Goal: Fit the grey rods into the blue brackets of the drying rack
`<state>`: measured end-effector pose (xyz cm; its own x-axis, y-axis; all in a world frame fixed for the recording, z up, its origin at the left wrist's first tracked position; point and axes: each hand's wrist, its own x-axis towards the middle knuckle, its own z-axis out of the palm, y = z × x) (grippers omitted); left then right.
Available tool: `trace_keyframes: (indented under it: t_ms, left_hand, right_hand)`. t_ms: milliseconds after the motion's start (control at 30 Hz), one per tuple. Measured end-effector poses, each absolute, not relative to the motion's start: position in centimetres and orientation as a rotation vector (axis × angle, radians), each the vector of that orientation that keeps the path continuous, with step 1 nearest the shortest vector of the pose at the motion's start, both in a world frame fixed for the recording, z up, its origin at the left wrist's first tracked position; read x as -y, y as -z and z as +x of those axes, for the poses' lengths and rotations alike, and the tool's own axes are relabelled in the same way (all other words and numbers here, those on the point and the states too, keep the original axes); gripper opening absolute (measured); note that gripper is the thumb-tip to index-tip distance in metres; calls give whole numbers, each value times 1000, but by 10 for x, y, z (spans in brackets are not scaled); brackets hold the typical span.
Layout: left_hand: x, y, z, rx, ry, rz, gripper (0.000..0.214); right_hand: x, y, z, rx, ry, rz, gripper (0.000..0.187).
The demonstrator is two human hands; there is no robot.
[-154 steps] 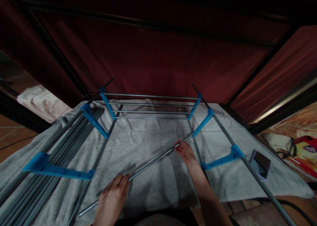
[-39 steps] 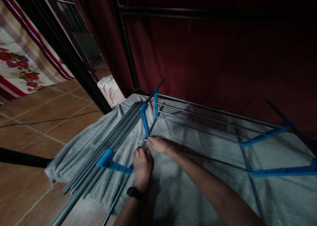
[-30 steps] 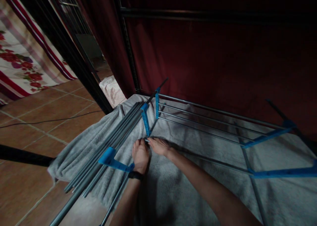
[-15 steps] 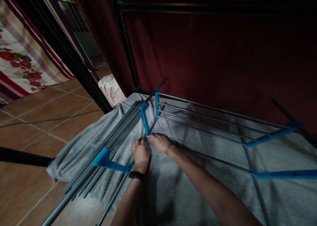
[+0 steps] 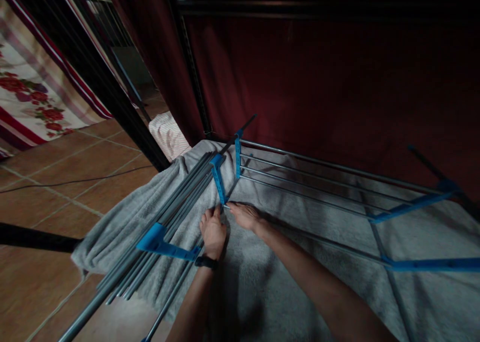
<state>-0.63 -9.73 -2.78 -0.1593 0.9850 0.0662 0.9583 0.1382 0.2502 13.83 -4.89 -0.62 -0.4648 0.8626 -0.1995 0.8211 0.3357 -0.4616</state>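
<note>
A partly assembled rack with blue plastic brackets and grey metal tubes lies on a blanket. My right hand [image 5: 243, 215] pinches the left end of a thin metal rod [image 5: 326, 240] just below a blue bracket [image 5: 218, 182]. The rod's far end meets another blue bracket [image 5: 431, 264] on the right. Close beside it, my left hand [image 5: 213, 232] is closed over the grey frame tube [image 5: 176, 292] at the foot of the same left bracket. Its fingertips are partly hidden. A nearer blue bracket [image 5: 165, 246] sits left of my wrist.
Loose grey tubes [image 5: 180, 202] lie in a bundle at the left on the grey blanket [image 5: 262, 277]. Several rods [image 5: 307, 171] span the rack's back. A dark red curtain [image 5: 318, 92] hangs behind, and black posts [image 5: 123, 97] stand at the left above the tiled floor [image 5: 45, 232].
My left fingers have shifted slightly up towards the bracket's foot. The nearer blue bracket has tilted a little left. My right hand stays on the rod end.
</note>
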Motion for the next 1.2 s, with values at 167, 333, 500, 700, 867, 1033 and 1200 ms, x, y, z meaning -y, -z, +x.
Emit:
trace_keyframes:
  t_ms: [167,333,500,700,867,1033,1200]
  left_hand:
    - [97,29,-8,-2277,-375,1959,66]
    - [97,30,-9,-2265,-404,1968,66]
    - [98,28,-7,-2270,-372,1963,65]
    - [98,27,-6,-2251,-379,1984,66]
    - [98,31,-3,-2253,-405,2000,63]
    - [99,34,-3,-2235,-508,2014,62]
    - [88,33,-5,-2203,-661,1939,53]
  right_hand:
    - [48,3,139,2479,-789,-1567,46]
    - [44,4,141,2443,-816,-1591,44]
    - [40,7,141,2455,-797,-1598,43]
    - [42,5,140,2453,-779,-1604,41]
    - [46,5,139,2453,-750,-1594,43]
    - [49,5,139,2436,-722,-1622,44]
    - [47,3,140,2417,-784,-1618,43]
